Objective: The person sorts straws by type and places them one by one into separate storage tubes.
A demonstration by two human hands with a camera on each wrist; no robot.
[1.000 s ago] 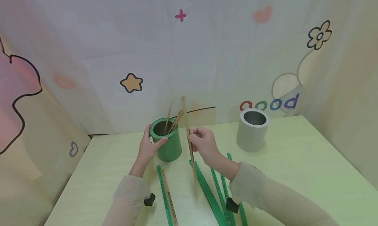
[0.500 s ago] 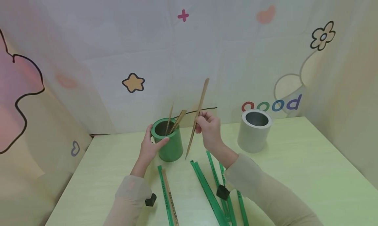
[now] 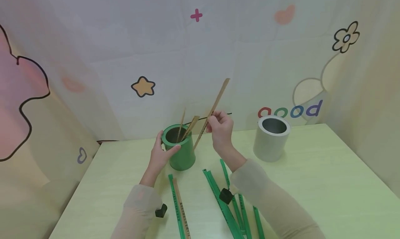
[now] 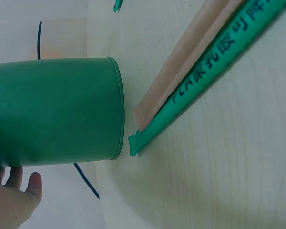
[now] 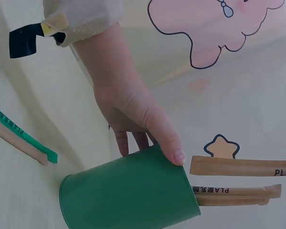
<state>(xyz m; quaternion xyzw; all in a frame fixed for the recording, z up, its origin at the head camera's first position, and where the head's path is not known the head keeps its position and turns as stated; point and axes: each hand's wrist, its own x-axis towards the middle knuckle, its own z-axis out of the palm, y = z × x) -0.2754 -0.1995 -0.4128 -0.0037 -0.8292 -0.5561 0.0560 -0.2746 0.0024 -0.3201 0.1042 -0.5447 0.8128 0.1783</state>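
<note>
My left hand (image 3: 159, 157) grips a green cylindrical cup (image 3: 182, 157) by its left side, thumb at the front of the rim. Several brown-wrapped straws (image 3: 190, 126) lean inside the cup. Between thumb and fingers, my right hand (image 3: 222, 132) pinches another brown-wrapped straw (image 3: 220, 95). It slants up to the right, its lower end beside the cup's right wall, outside the opening. The left wrist view shows the cup's body (image 4: 57, 112) with left-hand fingers touching it. In the right wrist view, the left thumb (image 5: 174, 148) lies by the cup's rim.
A grey cup (image 3: 271, 143) stands at the right rear of the table (image 3: 315, 183). Green-wrapped straws (image 3: 222, 204) lie in front of my right arm. One green straw (image 3: 176, 206) and one brown straw (image 3: 182, 209) lie side by side near the left sleeve.
My right hand has risen, carrying the brown-wrapped straw off the table. The straw has tilted to the right at its top, and its lower end has come to the green cup. The left hand stays put.
</note>
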